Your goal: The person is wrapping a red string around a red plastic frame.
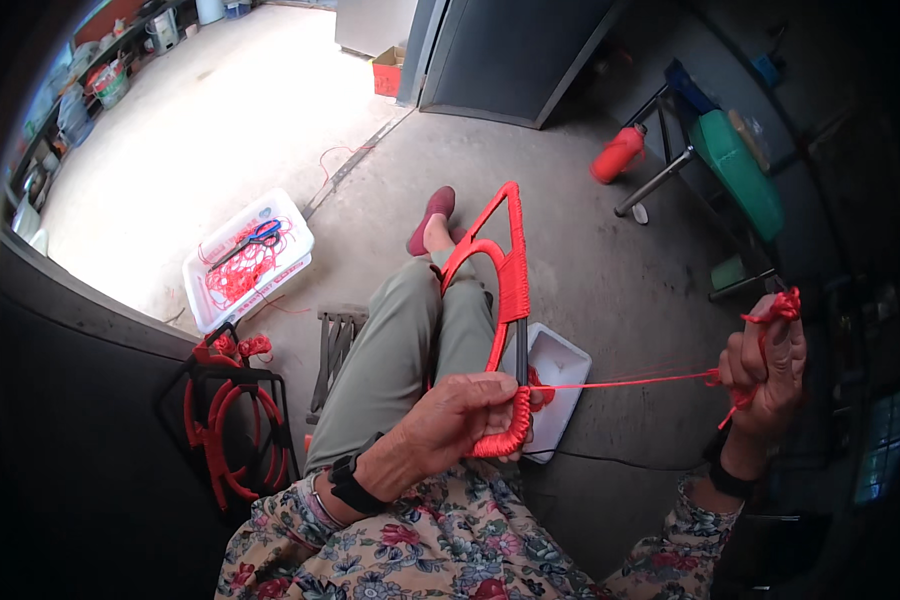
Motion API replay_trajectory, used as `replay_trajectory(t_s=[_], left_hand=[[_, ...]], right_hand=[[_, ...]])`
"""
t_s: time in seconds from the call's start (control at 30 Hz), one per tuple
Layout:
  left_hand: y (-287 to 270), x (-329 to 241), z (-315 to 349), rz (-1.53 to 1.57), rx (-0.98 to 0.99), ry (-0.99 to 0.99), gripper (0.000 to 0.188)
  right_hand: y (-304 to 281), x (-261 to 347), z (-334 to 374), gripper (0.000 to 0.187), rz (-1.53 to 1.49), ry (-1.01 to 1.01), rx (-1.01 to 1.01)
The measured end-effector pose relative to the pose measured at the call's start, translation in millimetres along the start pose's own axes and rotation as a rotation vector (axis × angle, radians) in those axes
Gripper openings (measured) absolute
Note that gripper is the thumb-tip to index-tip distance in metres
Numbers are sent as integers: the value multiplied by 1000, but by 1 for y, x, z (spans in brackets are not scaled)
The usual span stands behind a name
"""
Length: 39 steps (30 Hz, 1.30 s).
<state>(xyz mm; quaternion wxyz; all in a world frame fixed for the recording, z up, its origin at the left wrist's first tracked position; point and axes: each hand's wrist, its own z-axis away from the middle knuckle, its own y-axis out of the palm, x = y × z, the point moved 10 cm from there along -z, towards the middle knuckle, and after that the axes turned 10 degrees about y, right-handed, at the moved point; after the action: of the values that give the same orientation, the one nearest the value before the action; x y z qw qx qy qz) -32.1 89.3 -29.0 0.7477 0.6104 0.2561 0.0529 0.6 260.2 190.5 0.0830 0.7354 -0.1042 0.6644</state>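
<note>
My left hand (460,410) is closed around the lower end of an angular frame (513,285) standing upright over my lap. Red cord wraps most of the frame, including a curved inner piece, while a short dark rod section (521,352) is bare just above my fingers. From the wrapping beside my left thumb, a taut red cord (630,381) runs right to my raised right hand (760,360). That hand is a fist around a small bundle of the same cord (788,304), with loops sticking out above and below the fingers.
On the left, a white tray (298,262) holds red cord scraps and blue-handled scissors (260,236). Red-and-black frames (195,425) lean below it. Beside my legs are a slatted stool (335,345) and another white tray (567,370). A red flask (618,154) stands near a green-seated chair (735,170).
</note>
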Motion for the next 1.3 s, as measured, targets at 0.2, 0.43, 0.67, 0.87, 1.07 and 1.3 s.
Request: replay_trajectory(t_s=[0.2,0.43,0.67,0.87,1.07,1.3], left_hand=[[-8,7,-10,66,12,59,24],[-1,-2,1,-30,-11,52,24],[0,-14,10,-13,9,117,31],[-6,-21,14,-147,-57,94,34],[4,-93,27,-859,-255,678,37],[42,-111,7,-1341,-245,861,27]], right_hand=[[3,28,44,35,336,-97,-117],[6,10,5,35,140,-58,5],[0,-25,-11,41,-331,-46,-76],[15,-73,-28,40,157,106,-61],[91,-84,-52,25,713,-150,289],[121,-85,-50,31,844,-401,281]])
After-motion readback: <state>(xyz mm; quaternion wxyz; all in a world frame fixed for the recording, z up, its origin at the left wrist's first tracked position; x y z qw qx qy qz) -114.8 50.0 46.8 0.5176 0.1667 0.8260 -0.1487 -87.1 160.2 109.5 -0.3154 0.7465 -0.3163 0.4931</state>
